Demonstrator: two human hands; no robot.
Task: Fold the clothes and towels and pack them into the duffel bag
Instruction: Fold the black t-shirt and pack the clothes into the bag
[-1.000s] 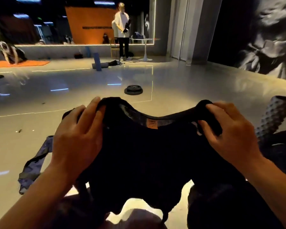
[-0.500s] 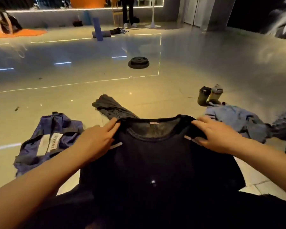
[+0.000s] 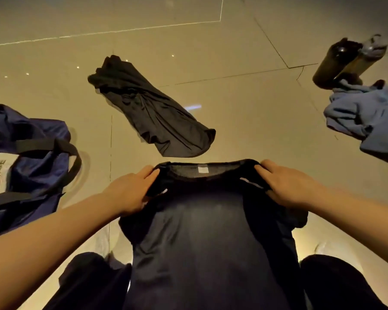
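Two hands gripping black shirt [image 3: 208, 231] at shoulders, centre frame.
Left hand [image 3: 130, 193] and right hand [image 3: 287, 186] curled over smooth collar edges; crumpled navy duffel bag [image 3: 29, 166] at left.

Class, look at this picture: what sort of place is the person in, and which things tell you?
Probably a gym or studio: a glossy tiled floor, a navy duffel bag and two drink bottles beside loose sportswear.

Both hands, left [image 3: 130, 193] and right [image 3: 287, 186], grip the dark shirt [image 3: 206, 231] at its shoulders above the floor [image 3: 244, 108].
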